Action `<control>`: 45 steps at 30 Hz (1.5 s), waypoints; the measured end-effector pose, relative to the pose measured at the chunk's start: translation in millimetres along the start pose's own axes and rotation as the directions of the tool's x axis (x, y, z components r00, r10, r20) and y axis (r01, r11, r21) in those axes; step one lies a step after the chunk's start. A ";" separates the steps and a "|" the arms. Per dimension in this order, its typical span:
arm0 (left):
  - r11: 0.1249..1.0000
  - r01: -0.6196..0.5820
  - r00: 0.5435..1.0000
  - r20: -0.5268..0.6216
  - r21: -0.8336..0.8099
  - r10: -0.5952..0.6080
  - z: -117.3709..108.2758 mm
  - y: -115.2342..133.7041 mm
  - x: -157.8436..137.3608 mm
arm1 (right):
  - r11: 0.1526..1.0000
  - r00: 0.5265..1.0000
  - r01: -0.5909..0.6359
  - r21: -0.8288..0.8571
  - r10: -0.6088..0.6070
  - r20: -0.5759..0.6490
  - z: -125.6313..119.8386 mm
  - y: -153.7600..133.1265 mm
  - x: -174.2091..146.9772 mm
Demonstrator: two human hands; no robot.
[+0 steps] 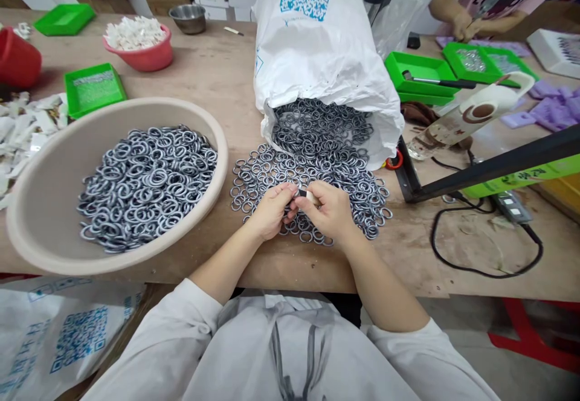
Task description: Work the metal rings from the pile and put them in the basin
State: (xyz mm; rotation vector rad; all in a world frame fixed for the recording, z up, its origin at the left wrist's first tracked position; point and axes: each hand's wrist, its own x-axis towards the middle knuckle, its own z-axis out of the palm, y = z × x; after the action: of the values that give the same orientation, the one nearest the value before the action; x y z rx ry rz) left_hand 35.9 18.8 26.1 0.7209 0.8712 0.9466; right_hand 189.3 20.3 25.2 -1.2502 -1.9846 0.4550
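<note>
Both hands meet over the near part of a loose pile of grey plastic rings [272,168] on the table. My left hand [272,212] is closed, with its fingertips pinching what looks like a grey ring, mostly hidden by the fingers. In my right hand [330,209], also closed, is a small tool with a dark part and a pale handle [312,197]; its exact kind is unclear. The dark part touches or nearly touches my left fingertips. Behind the pile, a white woven sack [317,57] lies with its mouth towards me, more rings spilling out.
A large beige basin [217,165] of rings stands at left. Beyond it are a green tray [72,111], a pink bowl [154,57] of white pieces and a metal bowl [188,20]. At right are a black metal bar [493,165], a cable [435,232] and a cup [471,114]. Another person's hands [466,26] work far right.
</note>
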 end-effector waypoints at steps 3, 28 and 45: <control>1.000 -0.012 1.000 -0.022 0.000 0.012 1.4 -0.8 -0.3 | 0.996 0.998 0.044 -0.083 -0.040 0.044 0.1 -1.8 -1.9; 0.992 -0.115 0.992 -0.049 -0.043 0.113 -19.7 15.8 8.3 | 0.799 0.893 -0.280 -0.532 0.420 0.161 -5.3 24.7 13.5; 0.998 -0.014 0.999 0.036 0.069 0.011 -0.4 -8.3 3.3 | 0.708 0.930 -0.343 0.617 0.348 0.118 13.4 -7.5 2.4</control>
State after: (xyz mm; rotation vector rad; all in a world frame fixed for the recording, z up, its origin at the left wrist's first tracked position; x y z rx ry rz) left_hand 39.7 18.5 18.0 0.8009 0.8726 0.9156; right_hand 174.1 20.0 22.0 -1.1574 -1.3781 1.1953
